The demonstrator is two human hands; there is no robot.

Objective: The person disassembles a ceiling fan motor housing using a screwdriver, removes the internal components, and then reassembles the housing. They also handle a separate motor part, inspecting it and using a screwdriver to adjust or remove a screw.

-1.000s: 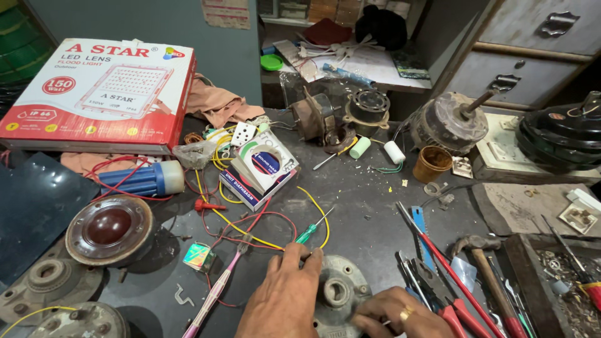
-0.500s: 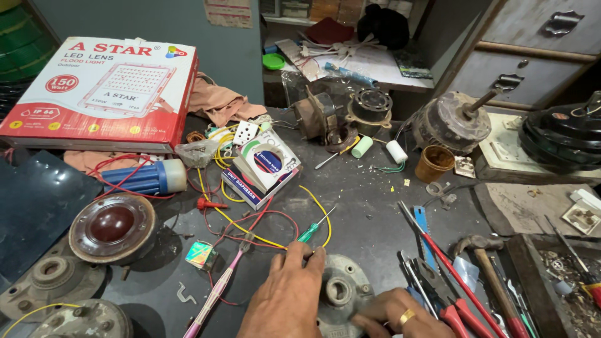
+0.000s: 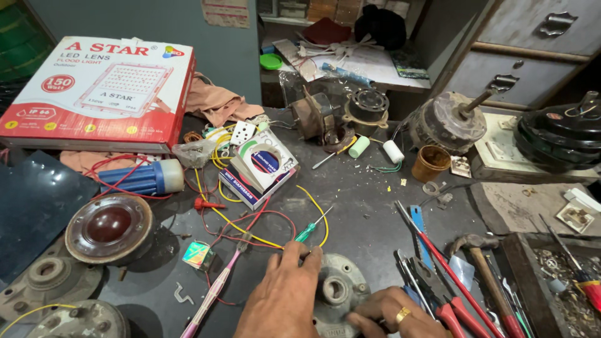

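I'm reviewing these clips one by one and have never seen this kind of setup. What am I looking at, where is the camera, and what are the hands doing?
No machine here: a person works with two bare hands, and the single camera sits on their head, looking down at a cluttered dark workbench. The left hand rests on a round grey metal motor end cover, fingertips near a yellow wire. The right hand, wearing a ring, touches the cover's lower edge; whether it grips anything is hidden. Around them lie a green-handled screwdriver, red-handled pliers, a hammer, a blue capacitor, a large red and white box and old motor parts.
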